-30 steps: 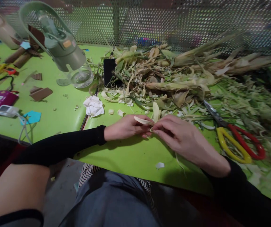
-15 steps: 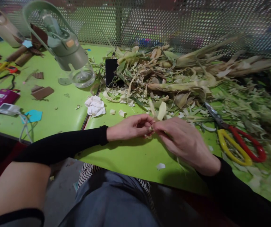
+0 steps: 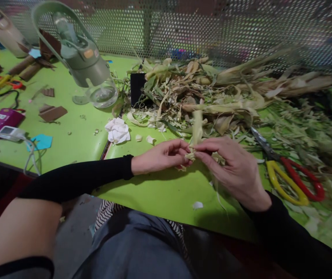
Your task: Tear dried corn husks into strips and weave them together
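Note:
A pale yellow-green strip of corn husk (image 3: 197, 128) stands up between my two hands over the front of the green table (image 3: 154, 197). My left hand (image 3: 164, 158) pinches its lower end, where the husk looks bunched or knotted. Thumb and forefinger of my right hand (image 3: 230, 166) close on the same husk just beside the left fingertips. Thin shreds of husk hang below the right palm. Behind the hands spreads a heap of dry corn husks (image 3: 201, 89). Scissors (image 3: 288, 170) with red and yellow handles lie right of my right hand, blades pointing away.
A crumpled white tissue (image 3: 117, 130) lies left of the hands. Further left stand a green-lidded bottle (image 3: 87, 66) and a purple device (image 3: 2, 121) with cables. Cut shreds (image 3: 305, 116) cover the right side. A perforated metal screen (image 3: 119, 31) borders the back.
My right hand has turned and lifted slightly, its fingers shifting at the knot. The two spread husk ends now appear as one upright, slightly blurred strip. My left hand has barely moved.

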The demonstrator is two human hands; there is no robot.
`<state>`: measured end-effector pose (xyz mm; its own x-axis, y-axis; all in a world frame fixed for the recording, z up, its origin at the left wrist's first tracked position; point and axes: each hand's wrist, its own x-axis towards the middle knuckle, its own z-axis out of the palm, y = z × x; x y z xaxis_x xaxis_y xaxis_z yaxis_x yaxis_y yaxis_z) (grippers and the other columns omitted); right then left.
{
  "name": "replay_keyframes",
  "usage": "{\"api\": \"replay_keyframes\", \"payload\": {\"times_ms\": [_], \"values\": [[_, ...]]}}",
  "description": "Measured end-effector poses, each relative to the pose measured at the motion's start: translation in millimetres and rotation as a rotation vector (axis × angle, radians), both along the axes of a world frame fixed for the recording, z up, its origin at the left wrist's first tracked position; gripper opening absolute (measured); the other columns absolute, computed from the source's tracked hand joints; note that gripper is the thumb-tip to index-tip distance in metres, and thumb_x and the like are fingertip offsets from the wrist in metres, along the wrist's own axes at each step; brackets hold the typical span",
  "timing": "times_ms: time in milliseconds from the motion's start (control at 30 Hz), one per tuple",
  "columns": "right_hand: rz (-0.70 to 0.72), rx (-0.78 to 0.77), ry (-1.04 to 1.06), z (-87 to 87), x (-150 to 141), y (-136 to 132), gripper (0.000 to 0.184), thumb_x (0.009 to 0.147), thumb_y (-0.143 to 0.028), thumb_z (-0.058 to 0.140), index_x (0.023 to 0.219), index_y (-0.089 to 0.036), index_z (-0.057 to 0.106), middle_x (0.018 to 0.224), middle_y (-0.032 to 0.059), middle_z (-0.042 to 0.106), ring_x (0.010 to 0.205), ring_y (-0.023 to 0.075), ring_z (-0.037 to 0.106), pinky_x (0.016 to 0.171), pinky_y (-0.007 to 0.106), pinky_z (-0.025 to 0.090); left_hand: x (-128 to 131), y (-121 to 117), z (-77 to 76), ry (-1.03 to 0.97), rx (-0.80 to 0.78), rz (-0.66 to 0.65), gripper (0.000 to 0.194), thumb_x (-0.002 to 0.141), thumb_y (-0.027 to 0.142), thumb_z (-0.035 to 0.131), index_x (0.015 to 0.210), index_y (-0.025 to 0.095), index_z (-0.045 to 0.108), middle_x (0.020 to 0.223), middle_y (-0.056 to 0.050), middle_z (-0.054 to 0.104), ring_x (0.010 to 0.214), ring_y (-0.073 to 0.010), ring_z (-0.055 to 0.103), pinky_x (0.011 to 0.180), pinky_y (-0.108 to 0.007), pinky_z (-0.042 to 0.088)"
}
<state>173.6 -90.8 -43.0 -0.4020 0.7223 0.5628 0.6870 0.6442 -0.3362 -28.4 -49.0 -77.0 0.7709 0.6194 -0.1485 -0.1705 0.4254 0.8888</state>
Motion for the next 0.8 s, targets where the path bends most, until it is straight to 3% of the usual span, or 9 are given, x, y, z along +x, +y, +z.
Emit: {"api": "replay_keyframes", "payload": {"times_ms": [167,367,500,633,800], "values": [[0.033,0.033,-0.038,-2.3,-4,-3,0.011,0.094,-0.016,0.064,0.097,-0.026,0.069,0.091,0.0033,0.077,0.08,0.0206,0.073,0.071,0.034,0.056,1,-1,1.0,0.009,0.064,0.02,0.009,0.088,0.014,0.068,0.091,0.013,0.06,0.081,0.0,0.067,0.072,-0.0081,0.058,0.075,-0.026,0.045],[-0.108,0.235,-0.001,-4.0,-10,-12,0.006,0.09,-0.02,0.072,0.087,-0.022,0.068,0.075,0.0042,0.071,0.07,0.0189,0.065,0.063,0.031,0.05,4,-5,3.4,-0.135,-0.034,0.194,0.022,0.087,0.024,0.073,0.099,0.017,0.057,0.081,0.001,0.071,0.075,-0.0105,0.062,0.075,-0.026,0.046],[-0.151,0.088,-0.212,-7.9,-14,-16,0.024,0.1,-0.032,0.059,0.086,-0.018,0.073,0.072,0.0068,0.07,0.065,0.0206,0.063,0.058,0.033,0.044,7,-7,1.4,-0.159,-0.053,0.303,0.028,0.085,0.028,0.077,0.101,0.018,0.057,0.082,0.002,0.073,0.08,-0.0109,0.065,0.083,-0.027,0.049],[-0.167,-0.072,-0.184,-13.3,-17,-15,0.029,0.103,-0.037,0.051,0.098,-0.018,0.073,0.081,0.0075,0.074,0.07,0.0208,0.067,0.063,0.032,0.047,11,-11,0.6,-0.193,-0.044,0.315,0.032,0.082,0.029,0.079,0.103,0.018,0.057,0.086,0.0,0.074,0.083,-0.012,0.066,0.087,-0.028,0.05],[-0.161,-0.218,-0.082,-13.7,-22,-15,0.031,0.101,-0.028,0.052,0.073,-0.022,0.063,0.065,0.0026,0.064,0.058,0.0164,0.059,0.057,0.03,0.043,14,-13,-2.5,-0.223,-0.036,0.311,0.032,0.08,0.031,0.081,0.101,0.016,0.061,0.087,-0.001,0.073,0.085,-0.0122,0.066,0.088,-0.028,0.05]]}}
